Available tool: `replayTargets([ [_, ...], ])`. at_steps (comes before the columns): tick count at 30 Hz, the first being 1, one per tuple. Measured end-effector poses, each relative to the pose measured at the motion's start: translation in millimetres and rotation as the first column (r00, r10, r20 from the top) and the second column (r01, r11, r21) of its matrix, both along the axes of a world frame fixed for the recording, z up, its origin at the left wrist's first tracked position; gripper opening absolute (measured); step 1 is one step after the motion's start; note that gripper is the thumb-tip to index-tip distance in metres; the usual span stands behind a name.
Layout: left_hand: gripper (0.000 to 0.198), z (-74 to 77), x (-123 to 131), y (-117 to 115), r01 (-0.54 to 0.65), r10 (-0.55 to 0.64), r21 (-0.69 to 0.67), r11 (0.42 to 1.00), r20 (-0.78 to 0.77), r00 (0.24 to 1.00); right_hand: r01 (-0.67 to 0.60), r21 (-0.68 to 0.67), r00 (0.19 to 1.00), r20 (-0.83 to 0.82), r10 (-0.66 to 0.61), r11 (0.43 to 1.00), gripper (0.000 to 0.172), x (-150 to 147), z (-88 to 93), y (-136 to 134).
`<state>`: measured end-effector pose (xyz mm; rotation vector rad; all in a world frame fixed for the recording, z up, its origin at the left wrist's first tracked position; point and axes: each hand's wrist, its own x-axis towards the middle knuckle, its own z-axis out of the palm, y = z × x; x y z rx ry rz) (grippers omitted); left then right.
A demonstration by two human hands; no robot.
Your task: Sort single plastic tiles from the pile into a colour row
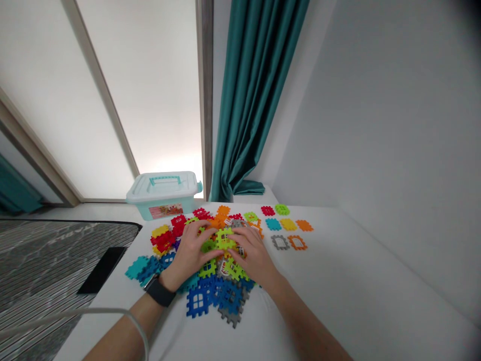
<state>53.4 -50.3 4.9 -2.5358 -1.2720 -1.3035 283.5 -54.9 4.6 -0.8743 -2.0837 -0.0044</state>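
Note:
Over the middle of a heap of colourful plastic interlocking tiles, my left hand (pixel 193 249) and my right hand (pixel 256 254) face each other. Between their fingertips is a lime-green window-patterned tile (pixel 225 239), pinched from the left and the right. More lime-green tiles (pixel 236 269) lie under and in front of it. Nearest me in the heap are blue window tiles (pixel 198 301) and a grey tile (pixel 230 317). Red tiles (pixel 164 241) and orange tiles (pixel 221 216) lie at the left and back. My hands hide part of the heap.
Right of the heap, several single tiles lie apart in rows, among them a yellow tile (pixel 288 224) and an orange frame tile (pixel 297 242). A lidded turquoise box (pixel 165 195) stands behind left. A white cable (pixel 112 311) crosses near my left forearm. A teal curtain (pixel 251 100) hangs beyond the white table (pixel 323 301).

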Motion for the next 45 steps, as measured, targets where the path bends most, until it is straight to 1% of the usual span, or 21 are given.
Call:
replayTargets([
  [5,0.041,4.0,13,3,-0.047,0.047,-0.019,0.999,0.003,0.999,0.025,-0.027,0.999,-0.027,-0.026,0.999,0.028,7,3.1,3],
  [10,0.043,16.4,28,9,-0.045,0.043,-0.048,0.998,-0.035,0.998,0.071,-0.065,0.997,-0.032,-0.073,0.995,0.025,20,8.2,13],
  [12,0.039,21.8,35,13,-0.03,0.025,-0.094,0.995,-0.057,0.998,0.097,-0.068,0.994,-0.039,-0.1,0.993,0.023,29,7.5,18],
  [14,0.031,26.2,43,17,-0.004,-0.012,-0.161,0.987,-0.098,0.995,0.126,-0.07,0.991,-0.047,-0.129,0.99,0.022,42,4.8,25],
  [16,0.027,28.9,53,22,0.027,-0.061,-0.219,0.975,-0.149,0.987,0.154,-0.072,0.986,-0.053,-0.158,0.985,0.022,59,0.9,32],
  [18,0.025,29.8,65,29,0.054,-0.106,-0.243,0.968,-0.204,0.973,0.18,-0.07,0.981,-0.056,-0.184,0.981,0.023,78,-3.3,40],
  [22,0.026,26.8,91,50,0.131,-0.201,-0.251,0.959,-0.28,0.939,0.24,-0.06,0.968,-0.058,-0.243,0.969,0.021,117,-11.3,56],
  [24,0.026,23.8,103,64,0.154,-0.224,-0.259,0.954,-0.269,0.937,0.271,-0.06,0.96,-0.05,-0.274,0.961,0.019,134,-15.2,64],
  [28,0.023,16.7,121,95,0.197,-0.256,-0.288,0.937,-0.18,0.95,0.335,-0.099,0.942,0.005,-0.336,0.937,0.017,163,-21.4,83],
  [29,0.023,15.1,124,102,0.211,-0.27,-0.296,0.932,-0.175,0.947,0.353,-0.12,0.936,0.031,-0.352,0.928,0.019,170,-22.3,88],
  [31,0.026,12.3,129,111,0.207,-0.281,-0.302,0.93,-0.226,0.933,0.386,-0.167,0.922,0.084,-0.377,0.907,0.022,182,-23.0,98],
  [34,0.031,9.0,132,118,0.141,-0.253,-0.31,0.94,-0.356,0.9,0.425,-0.214,0.905,0.135,-0.404,0.88,0.021,197,-23.2,112],
  [36,0.036,6.8,133,118,0.102,-0.234,-0.322,0.941,-0.403,0.885,0.439,-0.228,0.898,0.151,-0.414,0.869,0.02,204,-23.4,120],
  [40,0.04,3.1,133,116,0.064,-0.219,-0.352,0.934,-0.421,0.88,0.458,-0.263,0.888,0.186,-0.421,0.849,0.019,212,-23.2,137],
  [45,0.04,1.5,133,114,0.06,-0.238,-0.377,0.924,-0.447,0.862,0.465,-0.304,0.884,0.218,-0.414,0.831,0.019,218,-21.8,157],
])
